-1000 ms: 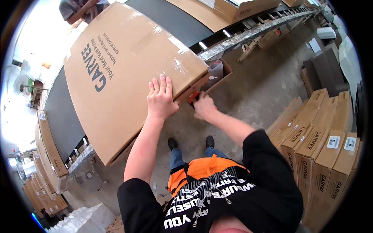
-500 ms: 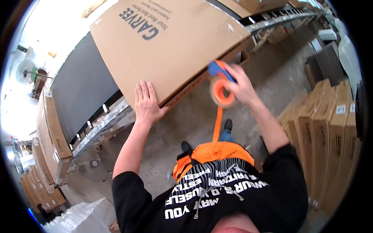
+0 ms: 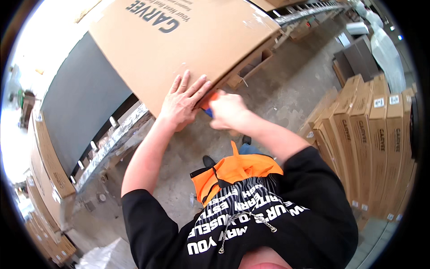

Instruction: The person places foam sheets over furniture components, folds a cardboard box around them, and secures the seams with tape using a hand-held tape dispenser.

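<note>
A large brown cardboard box (image 3: 210, 45) lies flat on the conveyor, its near side facing me. Spread-fingered, my left hand (image 3: 180, 104) rests on the top near the closest corner, its fingertips by the near edge. Just right of it, my right hand (image 3: 229, 111) is closed round an orange and blue tape dispenser (image 3: 208, 102). The dispenser is against or very near the box's near side; my hand covers most of it, and the tape roll is hidden.
The dark conveyor belt (image 3: 87, 96) runs left, edged by a metal rail (image 3: 109, 134). More boxes (image 3: 53, 170) stand at the left. Upright flat cartons (image 3: 358, 134) are stacked at my right. A small open carton (image 3: 255, 69) sits beneath the box's right side. I wear an orange apron (image 3: 237, 170).
My right hand has brought the tape dispenser left and in to the box's near side. My left hand has slid right and slightly up along the top, staying spread.
</note>
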The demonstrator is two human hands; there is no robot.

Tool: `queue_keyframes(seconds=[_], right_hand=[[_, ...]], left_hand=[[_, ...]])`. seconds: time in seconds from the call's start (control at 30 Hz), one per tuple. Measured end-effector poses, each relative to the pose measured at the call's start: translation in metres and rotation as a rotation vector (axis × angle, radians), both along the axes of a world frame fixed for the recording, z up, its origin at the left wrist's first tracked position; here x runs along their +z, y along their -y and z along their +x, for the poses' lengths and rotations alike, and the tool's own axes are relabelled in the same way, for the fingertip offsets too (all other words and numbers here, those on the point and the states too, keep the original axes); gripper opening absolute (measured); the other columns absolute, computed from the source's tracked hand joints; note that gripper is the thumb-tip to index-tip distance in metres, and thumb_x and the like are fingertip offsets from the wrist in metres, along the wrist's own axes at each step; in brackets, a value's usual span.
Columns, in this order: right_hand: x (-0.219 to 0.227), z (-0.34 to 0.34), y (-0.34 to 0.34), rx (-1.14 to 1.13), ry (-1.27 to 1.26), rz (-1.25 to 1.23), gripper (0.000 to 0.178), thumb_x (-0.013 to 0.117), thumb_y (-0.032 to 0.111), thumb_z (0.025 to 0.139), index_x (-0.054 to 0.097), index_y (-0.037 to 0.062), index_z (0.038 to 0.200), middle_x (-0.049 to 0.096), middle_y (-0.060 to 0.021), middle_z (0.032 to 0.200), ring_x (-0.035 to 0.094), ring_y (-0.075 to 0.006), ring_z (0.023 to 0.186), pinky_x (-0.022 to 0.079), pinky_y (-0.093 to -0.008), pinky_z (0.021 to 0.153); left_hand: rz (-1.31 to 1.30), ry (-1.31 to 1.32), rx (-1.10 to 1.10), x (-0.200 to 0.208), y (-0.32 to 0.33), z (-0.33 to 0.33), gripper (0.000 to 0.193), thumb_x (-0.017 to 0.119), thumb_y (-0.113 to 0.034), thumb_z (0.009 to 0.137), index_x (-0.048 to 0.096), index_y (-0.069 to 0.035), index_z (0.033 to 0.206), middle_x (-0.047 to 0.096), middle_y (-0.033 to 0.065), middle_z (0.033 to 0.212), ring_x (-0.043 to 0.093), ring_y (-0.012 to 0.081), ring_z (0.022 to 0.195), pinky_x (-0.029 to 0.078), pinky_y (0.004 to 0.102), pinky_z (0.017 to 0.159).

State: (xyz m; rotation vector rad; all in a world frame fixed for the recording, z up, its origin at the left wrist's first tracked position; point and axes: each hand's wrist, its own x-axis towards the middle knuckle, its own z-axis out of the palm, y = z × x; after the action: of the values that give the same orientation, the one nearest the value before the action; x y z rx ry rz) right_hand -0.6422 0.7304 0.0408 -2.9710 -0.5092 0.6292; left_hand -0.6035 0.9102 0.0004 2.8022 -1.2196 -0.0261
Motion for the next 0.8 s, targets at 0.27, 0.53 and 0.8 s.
queue_keyframes(seconds=[0.27,0.53,0.8], right_hand=[[-0.119,-0.021,0.039,0.383,0.017,-0.162,0.023,0.069,0.021,0.070,0.075,0.0057,0.086,0.067,-0.0104,0.093,0.059,-0.0302,0.095,0.051,-0.0419,0.078],[-0.087,0.098,0.351,-0.944,-0.297,1.746,0.077,0.052,-0.005,0.058,0.049,-0.0058,0.135,0.063,-0.0169,0.121,0.063,-0.0243,0.109,0.049,-0.0336,0.098],[-0.061,0.313,0.422,-0.611,-0.767,1.308,0.043,0.062,0.010,0.060,0.063,-0.0045,0.101,0.066,-0.0121,0.087,0.064,-0.0196,0.068,0.054,-0.0267,0.061]], left_hand=[[0.088,-0.014,0.060,0.001,0.006,-0.001,0.071,0.058,-0.032,0.088,0.031,-0.012,0.150,0.022,0.0265,0.155,0.015,0.0514,0.143,0.013,0.0560,0.118],[0.096,0.025,0.061,-0.005,-0.008,-0.016,0.071,0.065,-0.025,0.083,0.036,-0.012,0.146,0.027,0.0276,0.153,0.021,0.0551,0.140,0.020,0.0623,0.115],[0.160,-0.048,0.199,-0.009,-0.015,-0.019,0.083,0.068,-0.024,0.081,0.024,-0.017,0.152,0.016,0.0210,0.159,0.013,0.0545,0.142,0.019,0.0639,0.114]])
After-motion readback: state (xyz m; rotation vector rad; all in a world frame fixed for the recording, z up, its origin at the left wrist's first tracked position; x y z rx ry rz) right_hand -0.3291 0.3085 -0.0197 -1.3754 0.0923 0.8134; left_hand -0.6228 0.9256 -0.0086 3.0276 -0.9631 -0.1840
